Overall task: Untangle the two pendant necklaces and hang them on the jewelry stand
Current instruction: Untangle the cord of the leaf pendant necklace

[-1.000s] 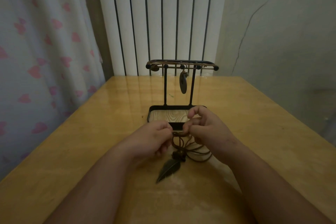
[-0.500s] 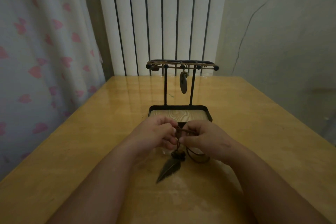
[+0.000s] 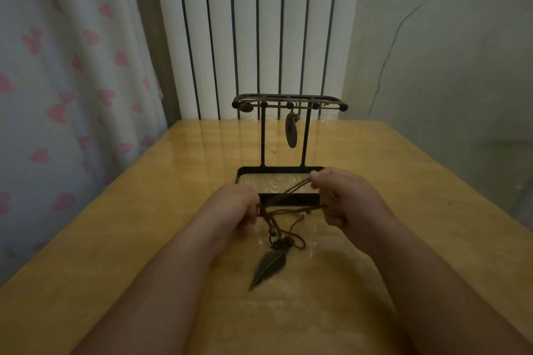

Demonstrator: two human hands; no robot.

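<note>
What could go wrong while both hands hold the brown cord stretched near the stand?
The left hand and right hand hold the cord taut; its loops above the leaf pendant may tighten into a knot. A jerk might knock the nearby jewelry stand and swing the oval pendant.

The head view looks forward and down, close over the table (image 3: 403, 181) toward the radiator (image 3: 259, 23).
</note>
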